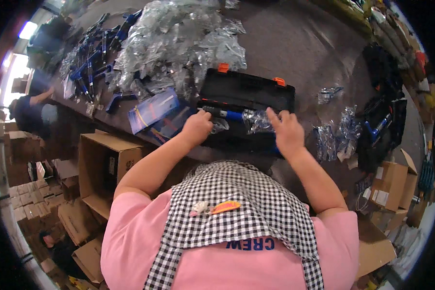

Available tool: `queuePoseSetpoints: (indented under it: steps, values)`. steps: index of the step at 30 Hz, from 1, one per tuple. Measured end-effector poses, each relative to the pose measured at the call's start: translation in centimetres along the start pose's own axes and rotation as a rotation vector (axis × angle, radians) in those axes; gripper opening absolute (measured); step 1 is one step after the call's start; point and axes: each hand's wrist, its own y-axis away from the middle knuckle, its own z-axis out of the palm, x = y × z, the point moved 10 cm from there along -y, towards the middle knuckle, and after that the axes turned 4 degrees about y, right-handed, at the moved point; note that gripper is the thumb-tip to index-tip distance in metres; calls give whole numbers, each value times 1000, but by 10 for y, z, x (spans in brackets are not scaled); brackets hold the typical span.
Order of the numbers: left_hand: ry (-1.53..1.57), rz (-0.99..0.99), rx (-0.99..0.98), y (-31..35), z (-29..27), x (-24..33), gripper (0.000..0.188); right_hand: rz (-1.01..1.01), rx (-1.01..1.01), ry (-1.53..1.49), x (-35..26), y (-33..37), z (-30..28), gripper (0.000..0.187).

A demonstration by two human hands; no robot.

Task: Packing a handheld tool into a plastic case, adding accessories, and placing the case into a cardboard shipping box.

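An open black plastic case (246, 89) with orange latches lies in front of me, its lid tipped back on the far side. Across it is a blue-and-black tool (233, 115) with a long round body; its exact kind does not show. A crinkled clear plastic bag (256, 122) lies against its right part. My left hand (198, 128) is closed at the tool's dark left end. At the bag's right end is my right hand (288, 133), fingers bent and closed on the plastic. Both hands partly hide the case's near half.
Clear plastic bags (174, 43) are heaped at the far left, beside a pile of blue-and-black tools (89, 67). Blue printed boxes (154, 110) lie left of the case. Bagged parts (326, 142) and another black case (391, 121) are at the right. Cardboard boxes (108, 164) stand below the table.
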Motion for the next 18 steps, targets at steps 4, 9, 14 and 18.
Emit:
queuePoseSetpoints:
  steps: [4, 9, 14, 18]
  values:
    - [304, 24, 464, 30, -50, -7, 18, 44, -168, 175, -46, 20, 57, 38]
    - [207, -475, 531, 120, -32, -100, 43, -34, -370, 25, -46, 13, 69, 38]
    - [-71, -433, 293, 136, 17, -108, 63, -188, -285, -168, -72, -8, 56, 48]
    - [77, -521, 148, 146, 56, -131, 61, -262, -315, -146, -76, -11, 61, 52]
